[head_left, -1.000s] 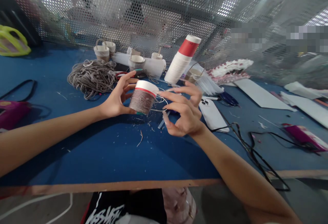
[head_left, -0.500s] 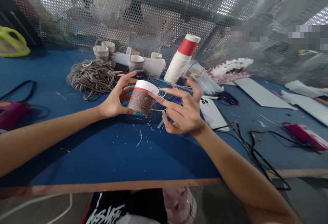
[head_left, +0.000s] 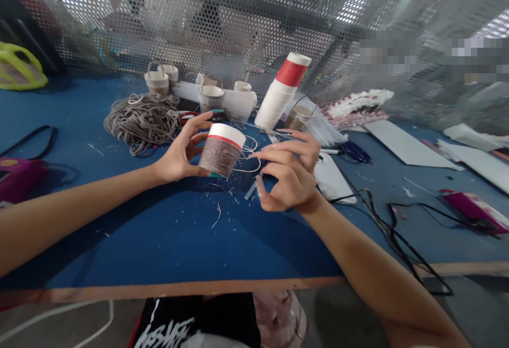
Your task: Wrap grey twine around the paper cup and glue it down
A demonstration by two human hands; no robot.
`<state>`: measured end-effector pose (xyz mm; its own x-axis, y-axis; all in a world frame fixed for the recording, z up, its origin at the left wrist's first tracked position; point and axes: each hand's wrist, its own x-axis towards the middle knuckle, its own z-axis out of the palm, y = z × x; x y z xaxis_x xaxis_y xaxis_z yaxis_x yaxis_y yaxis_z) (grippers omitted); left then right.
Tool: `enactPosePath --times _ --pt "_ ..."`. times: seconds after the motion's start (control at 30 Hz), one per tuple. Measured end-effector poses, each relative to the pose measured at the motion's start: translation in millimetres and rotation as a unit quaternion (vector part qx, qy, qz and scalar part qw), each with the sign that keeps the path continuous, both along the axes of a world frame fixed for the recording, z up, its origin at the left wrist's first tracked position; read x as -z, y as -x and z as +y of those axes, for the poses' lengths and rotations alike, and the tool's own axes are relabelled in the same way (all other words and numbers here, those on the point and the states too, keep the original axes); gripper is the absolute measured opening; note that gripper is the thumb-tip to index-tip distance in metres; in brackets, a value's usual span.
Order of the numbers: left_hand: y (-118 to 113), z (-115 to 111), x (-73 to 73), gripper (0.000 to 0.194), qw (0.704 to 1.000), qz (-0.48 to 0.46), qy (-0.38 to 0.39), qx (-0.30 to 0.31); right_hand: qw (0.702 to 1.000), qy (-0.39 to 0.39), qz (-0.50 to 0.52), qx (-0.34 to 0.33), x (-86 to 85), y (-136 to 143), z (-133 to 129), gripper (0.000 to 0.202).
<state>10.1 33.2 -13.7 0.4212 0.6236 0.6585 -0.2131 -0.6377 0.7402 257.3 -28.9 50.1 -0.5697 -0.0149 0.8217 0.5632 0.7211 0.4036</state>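
My left hand (head_left: 181,151) grips a paper cup (head_left: 221,149) between thumb and fingers, tilted above the table. Grey-brown cord is wound in tight rows round the cup, below a red line and a bare white band. To the right of it, my right hand (head_left: 288,173) is apart from the cup, its fingers loosely bent and spread, the thumb away from the fingertips. A thin pale cord (head_left: 248,170) loops between the cup and the right fingertips; I cannot make out whether it touches them.
A heap of grey cord (head_left: 141,122) lies left. Behind stand a leaning stack of paper cups (head_left: 280,93) and several small cord-wrapped baskets (head_left: 210,97). At right are a white phone (head_left: 334,178), a black cable (head_left: 392,231) and a magenta box (head_left: 473,211). Scraps litter the table.
My right hand has drawn away from the cup to the right, and its fingers have bent more. My left hand still holds the cup in nearly the same place.
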Motion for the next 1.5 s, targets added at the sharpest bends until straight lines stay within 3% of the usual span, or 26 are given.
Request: enactPosePath --times 0.1,0.2,0.3,0.47,0.87,1.07,1.17,1.27,1.5 --pt "-1 -1 -0.9 0.107 1.0 0.0 -0.001 0.001 0.999 0.024 -0.017 -0.015 0.1 5 0 0.012" --pt "-1 -1 -2.0 0.106 1.0 0.002 -0.006 -0.001 0.993 0.081 -0.08 -0.022 0.1 8 1 0.008" --pt "0 0 -2.1 0.105 1.0 -0.002 -0.004 -0.004 0.99 0.111 -0.08 -0.044 0.6 7 2 0.004" --pt "3 3 -0.7 0.106 1.0 -0.007 -0.006 -0.022 0.992 0.095 -0.028 -0.072 -0.6 4 1 0.011" --pt "2 6 1.1 0.1 0.999 -0.038 -0.01 -0.033 0.993 0.08 -0.028 -0.082 3.4 -5 11 0.019" --pt "1 5 0.7 0.102 1.0 -0.027 -0.008 -0.012 0.994 0.078 0.055 -0.046 2.7 0 6 0.003" --pt "1 3 -1.7 0.101 0.999 -0.031 -0.009 -0.009 0.993 0.114 0.012 -0.029 1.3 5 0 0.01" --pt "1 1 -3.5 0.099 0.999 -0.031 -0.008 -0.009 0.989 0.138 -0.033 -0.031 2.2 7 0 0.004" --pt "1 -3 -5.9 0.099 1.0 -0.027 0.009 -0.01 0.988 0.136 -0.001 -0.075 4.6 5 3 0.014"
